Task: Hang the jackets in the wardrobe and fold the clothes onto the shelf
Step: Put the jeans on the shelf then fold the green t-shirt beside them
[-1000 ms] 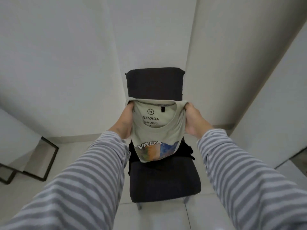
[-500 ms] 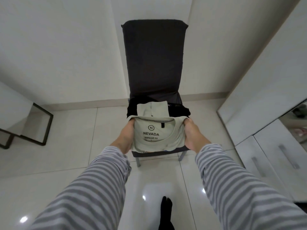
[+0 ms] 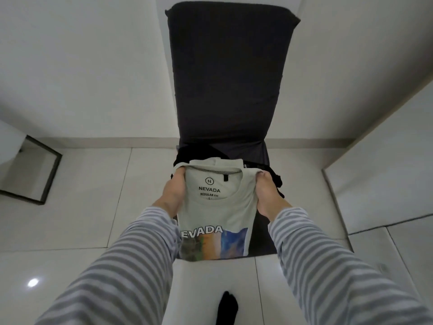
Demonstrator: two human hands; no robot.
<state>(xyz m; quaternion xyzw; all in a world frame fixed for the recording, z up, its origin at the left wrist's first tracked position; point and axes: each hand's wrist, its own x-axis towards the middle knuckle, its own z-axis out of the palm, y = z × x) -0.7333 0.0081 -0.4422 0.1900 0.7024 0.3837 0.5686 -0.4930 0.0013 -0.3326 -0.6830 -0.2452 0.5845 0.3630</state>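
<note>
One T-shirt (image 3: 216,214), pale grey-green, partly folded, is being held over the seat of one dark chair (image 3: 230,73). Its neck label is reading "NEVADA, REGULAR FIT"; a colour print with the same word is showing across the lower front. The shirt's lower edge is hanging at the front edge of the seat.

Two hands are in view. The left hand (image 3: 174,194) is closing around the shirt's left shoulder edge, fingers curled into the cloth. The right hand (image 3: 267,195) is gripping the right shoulder edge the same way, thumb on the near side. Both sleeves (image 3: 112,275) are striped grey and white.

One heap of black clothing (image 3: 274,178) is lying on the seat behind the shirt, showing past both shoulders; the shirt and hands are covering most of it, so the count of garments in it cannot be told.

The chair's tall backrest is standing against a white wall (image 3: 82,66). One black-framed object (image 3: 50,174) is sitting on the tiled floor (image 3: 93,200) at left, well apart from the chair. White panels (image 3: 384,184) are rising at right, near the chair. One dark-socked foot (image 3: 227,308) is showing at the bottom edge, on the floor before the chair.
</note>
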